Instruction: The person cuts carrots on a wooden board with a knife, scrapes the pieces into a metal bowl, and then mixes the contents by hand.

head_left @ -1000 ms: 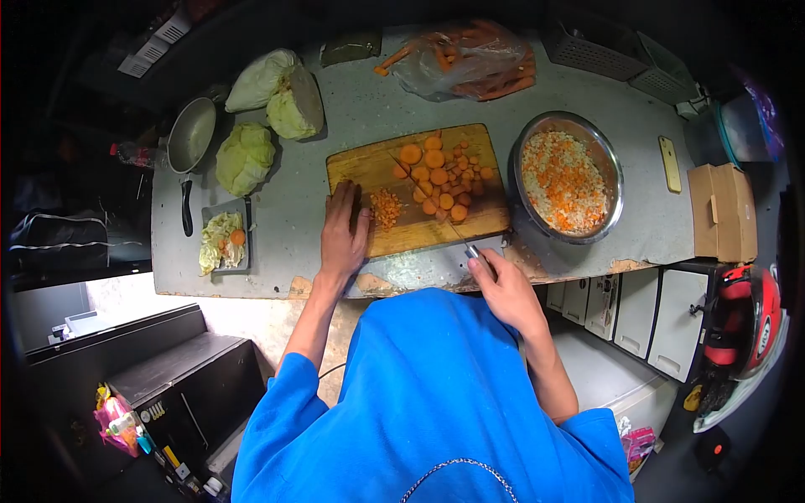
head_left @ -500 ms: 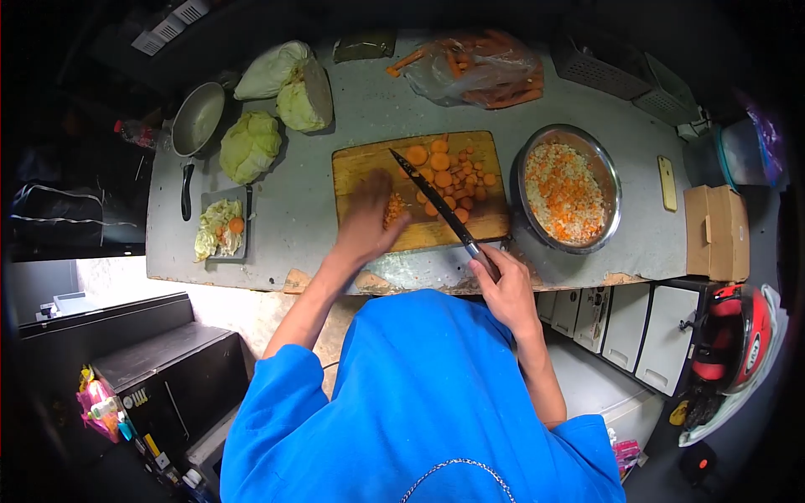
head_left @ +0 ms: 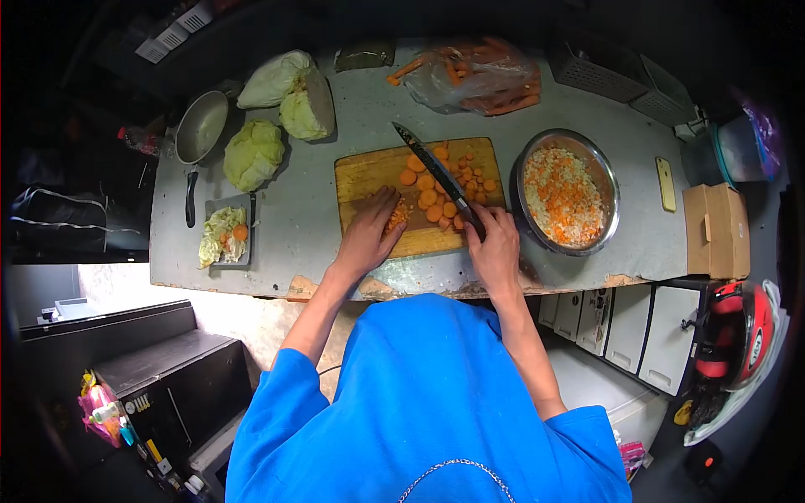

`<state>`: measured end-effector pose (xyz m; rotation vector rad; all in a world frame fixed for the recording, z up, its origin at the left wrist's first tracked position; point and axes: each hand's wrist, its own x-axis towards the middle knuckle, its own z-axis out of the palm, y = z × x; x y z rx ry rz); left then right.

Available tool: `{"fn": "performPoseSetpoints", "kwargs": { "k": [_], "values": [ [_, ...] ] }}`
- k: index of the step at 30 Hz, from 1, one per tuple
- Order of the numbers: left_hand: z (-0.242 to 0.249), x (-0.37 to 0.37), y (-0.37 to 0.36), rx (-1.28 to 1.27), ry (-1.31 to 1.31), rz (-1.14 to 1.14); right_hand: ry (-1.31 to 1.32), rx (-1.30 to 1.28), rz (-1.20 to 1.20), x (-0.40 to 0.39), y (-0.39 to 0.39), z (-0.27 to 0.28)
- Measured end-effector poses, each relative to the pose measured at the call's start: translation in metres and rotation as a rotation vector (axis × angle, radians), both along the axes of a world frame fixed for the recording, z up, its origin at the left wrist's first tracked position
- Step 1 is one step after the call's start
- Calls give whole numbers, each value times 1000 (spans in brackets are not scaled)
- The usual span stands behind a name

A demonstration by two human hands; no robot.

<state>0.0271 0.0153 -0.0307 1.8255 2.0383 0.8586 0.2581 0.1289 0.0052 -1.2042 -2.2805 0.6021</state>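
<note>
My right hand (head_left: 496,250) is closed around the handle of a kitchen knife (head_left: 438,168), whose dark blade slants up and left over the carrot slices. My left hand (head_left: 367,235) rests on the left part of the wooden cutting board (head_left: 356,173), fingers stretched out and thumb apart, beside a small heap of finely chopped carrot (head_left: 397,215). Several round carrot slices (head_left: 428,197) and smaller pieces lie on the board's right half, partly hidden by the blade.
Right of the board stands a metal bowl (head_left: 615,194) of chopped carrot and pale bits. Behind are a plastic bag of carrots (head_left: 470,80) and cabbages (head_left: 254,155). At left are a pan (head_left: 202,127) and a tray (head_left: 243,251) of scraps; a phone (head_left: 666,184) lies far right.
My left hand, blurred before, has settled flat beside the chopped carrot. My right hand has moved the knife up and away from me, its tip now past the board's far edge.
</note>
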Motion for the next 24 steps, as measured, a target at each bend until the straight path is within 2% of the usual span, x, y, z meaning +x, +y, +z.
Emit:
{"fn": "performPoseSetpoints", "kwargs": {
  "k": [1, 3, 4, 6, 7, 8, 9, 11, 14, 20, 24],
  "values": [
    [2, 1, -1, 2, -2, 4, -2, 2, 4, -1, -2, 1],
    [6, 4, -2, 64, -50, 14, -19, 215, -43, -7, -9, 6],
    [5, 4, -4, 66, -51, 19, -19, 216, -37, -11, -13, 11],
    [1, 4, -7, 134, -478, 271, 245, 96, 151, -24, -26, 19],
    [1, 5, -8, 133, -477, 268, 267, 8, 256, -32, -33, 16],
    [1, 6, -9, 161, -612, 340, 289, -79, 359, -41, -41, 11],
    [1, 7, -9, 190, -746, 412, 291, -76, 354, -52, -48, 4],
    [-1, 11, -10, 235, -743, 430, 125, -60, 375, -73, -59, -14],
    [-11, 8, -10, 323, -738, 472, 52, 17, 386, -100, -53, -31],
    [-15, 6, -12, 382, -761, 552, 2, 148, 448, -124, -43, -48],
    [-11, 7, -9, 402, -745, 567, 52, 95, 548, -107, -32, -54]
  ]
}}
